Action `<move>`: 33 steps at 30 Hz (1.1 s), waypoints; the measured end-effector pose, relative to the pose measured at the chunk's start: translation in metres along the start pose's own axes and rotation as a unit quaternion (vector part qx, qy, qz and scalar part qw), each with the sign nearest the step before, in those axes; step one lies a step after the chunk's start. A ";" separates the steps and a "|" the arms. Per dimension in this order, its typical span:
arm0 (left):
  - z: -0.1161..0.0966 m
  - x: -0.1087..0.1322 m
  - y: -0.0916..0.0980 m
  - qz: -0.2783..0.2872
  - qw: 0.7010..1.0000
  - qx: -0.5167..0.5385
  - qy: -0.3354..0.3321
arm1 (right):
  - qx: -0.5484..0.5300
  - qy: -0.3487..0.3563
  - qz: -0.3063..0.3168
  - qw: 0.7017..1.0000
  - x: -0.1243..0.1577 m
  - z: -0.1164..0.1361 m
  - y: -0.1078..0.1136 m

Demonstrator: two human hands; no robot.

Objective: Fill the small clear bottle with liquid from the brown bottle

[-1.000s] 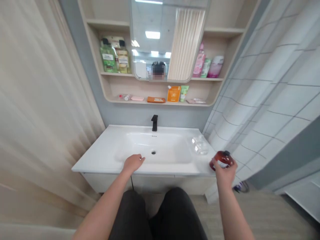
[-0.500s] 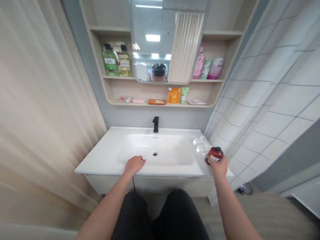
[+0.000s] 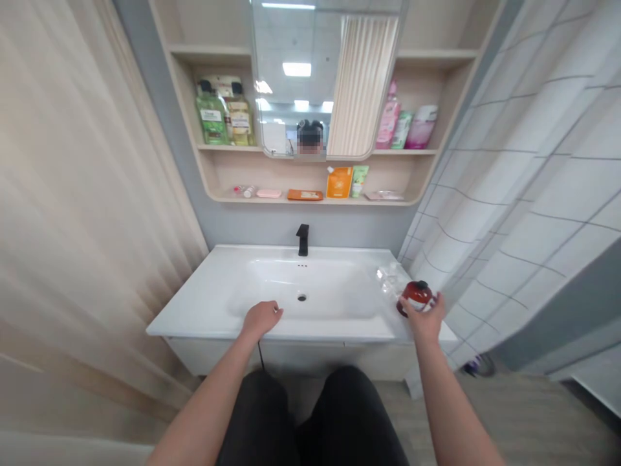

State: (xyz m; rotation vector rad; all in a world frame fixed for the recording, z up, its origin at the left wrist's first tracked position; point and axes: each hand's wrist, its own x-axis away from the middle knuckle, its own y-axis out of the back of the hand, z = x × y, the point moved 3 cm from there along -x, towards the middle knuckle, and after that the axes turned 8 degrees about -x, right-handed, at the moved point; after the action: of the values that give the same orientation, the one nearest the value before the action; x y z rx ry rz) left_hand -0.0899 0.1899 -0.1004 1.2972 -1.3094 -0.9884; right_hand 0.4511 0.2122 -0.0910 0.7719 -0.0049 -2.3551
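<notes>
Brown bottle (image 3: 414,295) half behind right hand (image 3: 427,320)

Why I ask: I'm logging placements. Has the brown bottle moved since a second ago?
Yes. The brown bottle shifted left, toward the sink drain, closer to the clear item.

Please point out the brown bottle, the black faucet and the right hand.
brown bottle (image 3: 414,295): head view, its rounded side.
black faucet (image 3: 303,240): head view, its upright body.
right hand (image 3: 425,321): head view, its back.

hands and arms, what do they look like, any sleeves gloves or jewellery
Left hand and right hand are bare: no gloves, rings or watch showing. Left forearm and right forearm show no sleeve. Dark trousers cover the legs.
</notes>
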 end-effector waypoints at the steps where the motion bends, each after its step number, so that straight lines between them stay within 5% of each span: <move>1: 0.000 0.000 0.000 0.001 1.000 0.000 0.001 | 0.003 0.022 -0.034 0.999 0.005 0.007 0.006; 3: 0.001 -0.001 -0.001 0.001 1.000 -0.002 0.000 | 0.007 0.064 -0.076 0.995 0.018 0.026 0.014; 5: 0.001 -0.003 -0.002 0.002 1.000 -0.005 -0.002 | 0.005 0.095 -0.033 0.995 0.031 0.052 0.010; 8: 0.002 -0.005 -0.004 0.003 1.000 -0.009 -0.004 | -0.033 0.141 0.171 0.975 0.052 0.091 -0.023; 11: 0.002 -0.005 -0.005 -0.003 1.000 -0.007 -0.008 | -0.064 0.159 0.376 0.911 0.075 0.112 -0.070; 16: 0.002 -0.004 -0.003 -0.002 1.000 -0.011 0.001 | -0.003 0.086 0.515 0.853 0.105 0.099 -0.124; 22: 0.004 -0.006 -0.005 0.001 1.000 -0.011 0.000 | 0.007 0.074 0.523 0.849 0.109 0.086 -0.128; 27: 0.005 -0.008 -0.007 0.001 1.000 -0.008 -0.004 | 0.042 0.113 0.489 0.864 0.103 0.101 -0.116; 30: 0.005 -0.006 -0.007 0.003 1.000 -0.004 0.000 | 0.113 0.196 0.391 0.892 0.070 0.121 -0.093; 33: 0.005 -0.006 -0.006 0.003 1.000 -0.003 -0.006 | 0.189 0.243 0.294 0.905 0.007 0.139 -0.057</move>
State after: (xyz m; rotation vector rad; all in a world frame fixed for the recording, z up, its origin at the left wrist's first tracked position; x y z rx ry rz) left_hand -0.0942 0.1951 -0.1075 1.2837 -1.3175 -0.9976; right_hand 0.3398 0.2270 0.0085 1.3174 -0.4315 -1.5597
